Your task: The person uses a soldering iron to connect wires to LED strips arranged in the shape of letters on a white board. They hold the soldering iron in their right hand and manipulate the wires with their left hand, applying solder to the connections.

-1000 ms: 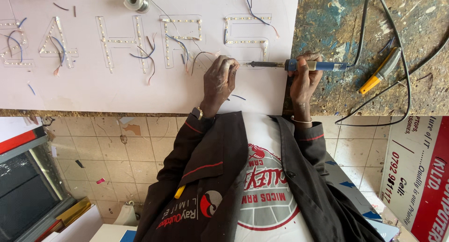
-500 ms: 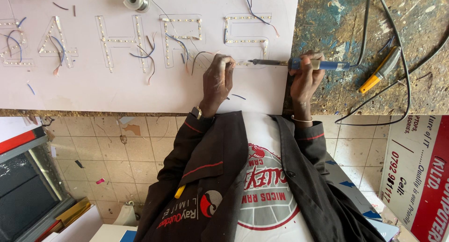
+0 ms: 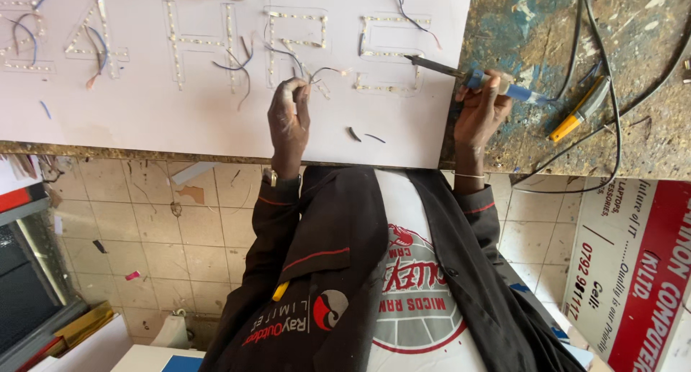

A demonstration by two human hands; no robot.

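Now we shift leftward — our left hand (image 3: 289, 120) pinches a thin wire (image 3: 325, 71) at the lit letter strips on the white sign board (image 3: 216, 120), while our right hand (image 3: 481, 111) grips the soldering iron (image 3: 471, 77), tip lifted off — joint apparently finished.

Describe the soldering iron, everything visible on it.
The soldering iron has a slim dark metal shaft and a blue handle with a pale band. It lies nearly level, tip pointing toward the letter cut-outs on the white board; whether it touches can't be told. The right hand grips the handle over the board's edge and the paint-stained bench. A dark cord seems to trail from its rear.
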